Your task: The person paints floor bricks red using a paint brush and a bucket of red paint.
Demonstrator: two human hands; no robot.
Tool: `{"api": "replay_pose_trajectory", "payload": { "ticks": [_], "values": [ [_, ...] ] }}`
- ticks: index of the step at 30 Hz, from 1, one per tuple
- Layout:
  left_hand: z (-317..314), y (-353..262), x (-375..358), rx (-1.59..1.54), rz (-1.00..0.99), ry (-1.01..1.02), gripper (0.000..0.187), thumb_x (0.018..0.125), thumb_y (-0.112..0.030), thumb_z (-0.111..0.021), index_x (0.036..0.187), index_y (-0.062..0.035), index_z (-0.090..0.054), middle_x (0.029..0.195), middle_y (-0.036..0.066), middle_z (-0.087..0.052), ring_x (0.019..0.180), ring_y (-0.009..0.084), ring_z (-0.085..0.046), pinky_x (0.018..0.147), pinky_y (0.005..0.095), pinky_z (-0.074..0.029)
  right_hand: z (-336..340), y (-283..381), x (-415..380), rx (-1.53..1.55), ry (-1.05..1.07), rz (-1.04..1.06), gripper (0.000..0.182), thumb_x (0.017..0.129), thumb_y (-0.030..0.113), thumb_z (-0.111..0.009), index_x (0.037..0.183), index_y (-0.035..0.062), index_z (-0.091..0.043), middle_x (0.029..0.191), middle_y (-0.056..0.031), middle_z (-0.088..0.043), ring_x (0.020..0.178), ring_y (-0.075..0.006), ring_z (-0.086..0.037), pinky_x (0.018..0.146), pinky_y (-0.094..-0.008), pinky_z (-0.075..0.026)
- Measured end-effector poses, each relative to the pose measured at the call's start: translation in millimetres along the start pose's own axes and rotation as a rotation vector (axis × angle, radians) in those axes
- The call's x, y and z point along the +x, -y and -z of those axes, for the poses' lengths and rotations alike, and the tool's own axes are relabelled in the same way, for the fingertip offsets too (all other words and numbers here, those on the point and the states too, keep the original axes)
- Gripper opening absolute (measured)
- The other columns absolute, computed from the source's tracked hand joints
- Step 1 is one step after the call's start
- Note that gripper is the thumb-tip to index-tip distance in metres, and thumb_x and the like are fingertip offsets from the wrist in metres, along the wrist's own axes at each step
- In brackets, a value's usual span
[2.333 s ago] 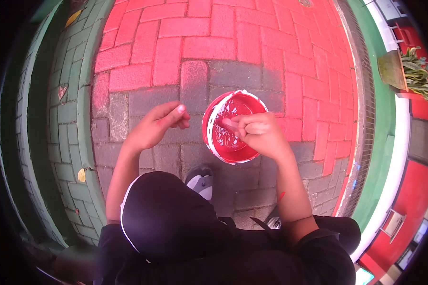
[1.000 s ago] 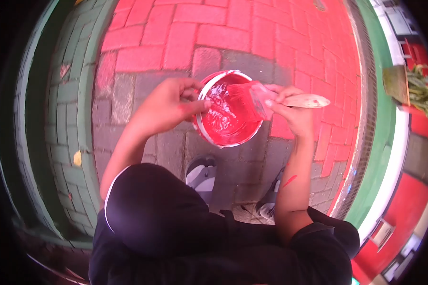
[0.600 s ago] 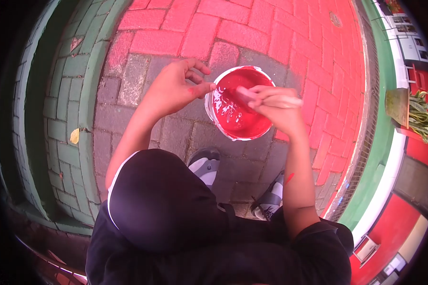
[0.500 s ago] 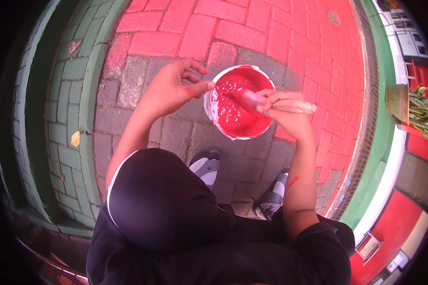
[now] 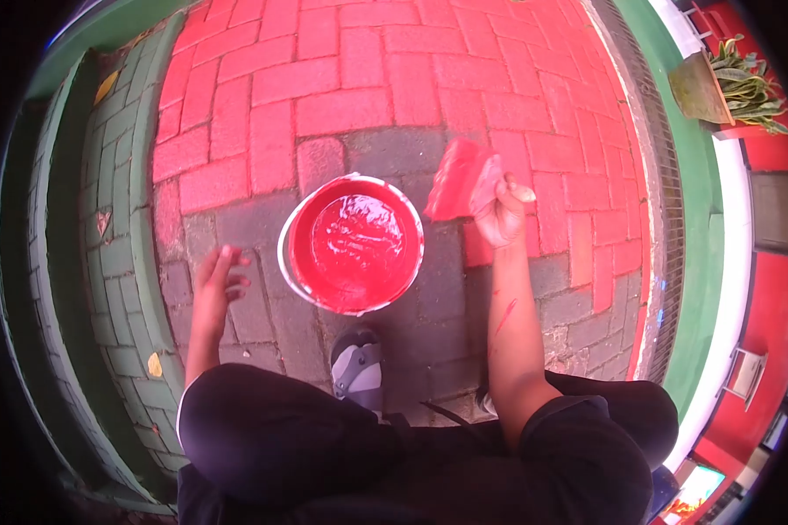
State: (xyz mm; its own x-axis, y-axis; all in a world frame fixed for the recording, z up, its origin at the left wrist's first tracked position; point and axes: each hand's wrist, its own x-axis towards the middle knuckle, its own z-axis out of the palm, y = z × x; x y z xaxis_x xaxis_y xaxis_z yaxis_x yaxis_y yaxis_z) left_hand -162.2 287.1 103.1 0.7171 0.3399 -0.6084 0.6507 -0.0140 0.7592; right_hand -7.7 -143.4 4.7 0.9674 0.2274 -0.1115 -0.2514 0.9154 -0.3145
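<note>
A wide paintbrush, its bristles loaded with red paint, is gripped by its handle in my right hand. It hovers over the pavement to the right of a white bucket. Inside the bucket, glossy red paint shows streaks on its surface, and red smears cover the rim. My left hand is off to the bucket's left, touching nothing, with its fingers apart and red paint on the fingertips. A red streak marks my right forearm.
Red-painted pavers spread ahead, bordering unpainted grey pavers around the bucket. A green curb and steps run along the left. A drain grate and a potted plant are on the right. My shoe is just below the bucket.
The paintbrush has come out of the bucket and moved right over the pavement in my right hand. My left hand has drawn back from the bucket's rim. The view has shifted.
</note>
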Motion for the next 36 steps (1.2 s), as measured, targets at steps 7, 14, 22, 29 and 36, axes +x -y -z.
{"api": "replay_pose_trajectory", "payload": {
  "ticks": [7, 14, 22, 29, 36],
  "values": [
    [-12.6, 119.8, 6.9, -0.151, 0.099, -0.344, 0.071, 0.095, -0.035, -0.061, 0.147, -0.0114, -0.020, 0.145, 0.021, -0.033, 0.132, 0.0319, -0.040, 0.108, 0.0453, -0.034, 55.9, 115.8, 85.3, -0.989, -0.026, 0.126, 0.020, 0.081, -0.007, -0.067, 0.083, 0.0091, -0.056, 0.109, -0.0152, -0.068, 0.104, -0.0227, -0.065, 0.092, -0.0356, -0.053],
    [-37.2, 215.6, 20.4, 0.473, -0.263, -0.319, 0.083, 0.089, -0.027, -0.068, 0.146, 0.0045, -0.016, 0.146, 0.029, -0.025, 0.140, 0.0375, -0.027, 0.114, 0.0444, -0.024, 31.3, 86.0, 154.5, -1.592, 0.201, 0.149, 0.028, 0.078, -0.007, -0.071, 0.063, 0.0007, -0.049, 0.089, -0.0124, -0.070, 0.113, -0.0231, -0.063, 0.093, -0.0282, -0.050],
    [-81.8, 207.6, 33.8, 0.862, -0.626, -0.443, 0.068, 0.088, -0.028, -0.068, 0.138, 0.0048, -0.035, 0.134, 0.024, -0.045, 0.128, 0.0329, -0.043, 0.109, 0.0418, -0.032, 48.5, 93.5, 105.6, -1.785, 0.751, 0.085, 0.013, 0.074, -0.012, -0.058, 0.067, -0.0015, -0.057, 0.095, -0.0169, -0.073, 0.107, -0.0240, -0.067, 0.081, -0.0300, -0.055],
    [-91.4, 198.6, 47.2, 0.789, -0.589, -0.325, 0.063, 0.089, -0.029, -0.067, 0.135, 0.0044, -0.039, 0.130, 0.022, -0.048, 0.125, 0.0311, -0.046, 0.107, 0.0409, -0.034, 13.3, 116.1, 148.3, -1.774, 0.523, -0.296, 0.019, 0.073, -0.010, -0.066, 0.061, -0.0002, -0.054, 0.079, -0.0097, -0.070, 0.087, -0.0150, -0.069, 0.072, -0.0283, -0.055],
    [-76.2, 173.8, 59.8, 0.730, -0.571, -0.227, 0.059, 0.090, -0.030, -0.066, 0.132, 0.0040, -0.044, 0.126, 0.020, -0.052, 0.121, 0.0293, -0.049, 0.105, 0.0401, -0.036, 13.4, 109.3, 257.8, -1.940, 0.523, -0.164, 0.022, 0.073, -0.007, -0.069, 0.060, -0.0001, -0.052, 0.073, -0.0043, -0.068, 0.079, -0.0132, -0.068, 0.072, -0.0254, -0.053]
  ]
}}
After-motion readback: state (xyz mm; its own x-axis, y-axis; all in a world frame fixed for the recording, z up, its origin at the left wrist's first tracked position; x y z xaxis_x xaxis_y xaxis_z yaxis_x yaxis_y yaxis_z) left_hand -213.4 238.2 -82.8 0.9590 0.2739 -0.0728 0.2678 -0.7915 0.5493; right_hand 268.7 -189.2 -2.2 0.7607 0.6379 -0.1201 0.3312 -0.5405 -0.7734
